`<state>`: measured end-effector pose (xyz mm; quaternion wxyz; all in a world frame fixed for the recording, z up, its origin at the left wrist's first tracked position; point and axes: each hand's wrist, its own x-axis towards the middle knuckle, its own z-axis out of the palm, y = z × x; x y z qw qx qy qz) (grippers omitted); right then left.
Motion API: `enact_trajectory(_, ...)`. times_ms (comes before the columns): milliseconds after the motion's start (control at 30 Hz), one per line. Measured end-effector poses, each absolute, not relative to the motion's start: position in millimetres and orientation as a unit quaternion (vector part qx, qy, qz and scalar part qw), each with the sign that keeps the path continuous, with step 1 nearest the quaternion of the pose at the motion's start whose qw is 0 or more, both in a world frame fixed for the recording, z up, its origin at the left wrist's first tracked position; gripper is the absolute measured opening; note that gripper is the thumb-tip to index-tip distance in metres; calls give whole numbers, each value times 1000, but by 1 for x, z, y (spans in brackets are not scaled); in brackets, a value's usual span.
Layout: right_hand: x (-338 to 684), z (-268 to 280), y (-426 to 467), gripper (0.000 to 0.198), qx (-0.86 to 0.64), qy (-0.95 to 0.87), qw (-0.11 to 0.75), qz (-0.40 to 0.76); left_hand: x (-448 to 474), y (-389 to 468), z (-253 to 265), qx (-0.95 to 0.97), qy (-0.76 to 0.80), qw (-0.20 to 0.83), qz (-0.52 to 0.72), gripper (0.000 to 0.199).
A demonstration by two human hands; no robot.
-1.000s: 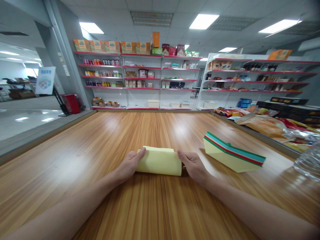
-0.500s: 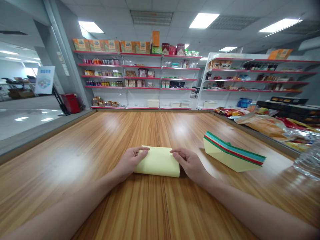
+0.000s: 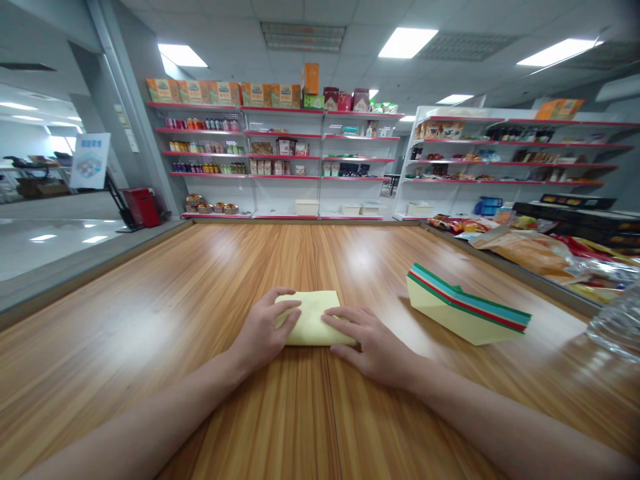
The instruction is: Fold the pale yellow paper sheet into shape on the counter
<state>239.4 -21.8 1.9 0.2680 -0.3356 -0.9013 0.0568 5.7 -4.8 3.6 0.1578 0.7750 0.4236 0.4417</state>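
While the folded pale-yellow paper (image 3: 311, 327) lies on the wood-grain tabletop (image 3: 280, 413), long axis left-right, left hand (image 3: 263, 330) covers its left end, right hand (image 3: 374, 343) its right, neither nearer; both loosely spread, fingers half-curled on top, no grip visible.

At six o'clock from the centre of the view we see folded sheet (image 3: 313, 320) of pale yellow paper, matt and smooth. At four o'clock we note a paper boat (image 3: 465, 312), also matt, its banded edge of flat colour. Beneath both we find a tabletop (image 3: 280, 420) with wood grain, smooth and glossy enough to blur the lamps into pale patches; whether solid or laminate, we cannot tell. At three o'clock we observe shiny, crinkled film packets (image 3: 533, 253); at nine, a polished, mirror-like floor (image 3: 30, 257); at eleven, printed cartons (image 3: 225, 93) resembling cardboard.
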Motion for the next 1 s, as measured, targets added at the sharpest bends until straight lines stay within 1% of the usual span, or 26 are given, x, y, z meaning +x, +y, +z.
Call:
enact_trajectory(67, 240, 1, -20, 43, -344, -897, 270, 64, 8, -11, 7, 842, 374, 39, 388, 26)
enact_trajectory(100, 240, 1, -20, 42, -348, -894, 273, 67, 9, -14, 9, 865, 354, -5, 355, 29)
enact_trajectory(167, 239, 2, -20, 38, -357, -890, 274, 73, 12, -19, 12, 897, 330, -40, 291, 38)
enact_trajectory(233, 239, 3, -20, 34, -363, -889, 268, 81, 14, -22, 12, 913, 325, -35, 243, 45)
enact_trajectory(333, 238, 3, -21, 32, -363, -887, 272, 88, 14, -21, 10, 913, 345, -13, 219, 39)
enact_trajectory(433, 238, 3, -21, 31, -363, -884, 281, 91, 12, -18, 7, 906, 359, 4, 224, 31)
enact_trajectory(533, 238, 3, -21, 29, -367, -881, 284, 90, 11, -16, 5, 903, 358, 21, 238, 29)
enact_trajectory(600, 238, 4, -21, 29, -369, -881, 281, 93, 11, -15, 5, 902, 354, 36, 244, 31)
enact_trajectory(700, 238, 3, -20, 29, -364, -881, 282, 107, 10, -16, 4, 903, 346, 59, 247, 39)
enact_trajectory(767, 238, -1, -19, 41, -371, -868, 308, 116, 10, -16, 3, 899, 350, 71, 254, 47)
enact_trajectory(867, 239, -5, -16, 72, -415, -819, 368, 145, 9, -14, 1, 880, 380, 82, 275, 57)
enact_trajectory(900, 238, -5, -15, 76, -426, -806, 379, 161, 9, -14, 2, 872, 389, 84, 285, 58)
enact_trajectory(933, 238, -4, -14, 72, -427, -800, 381, 179, 9, -13, 2, 865, 397, 87, 294, 59)
enact_trajectory(1000, 237, -1, -14, 50, -402, -815, 362, 207, 9, -13, 3, 852, 404, 92, 319, 59)
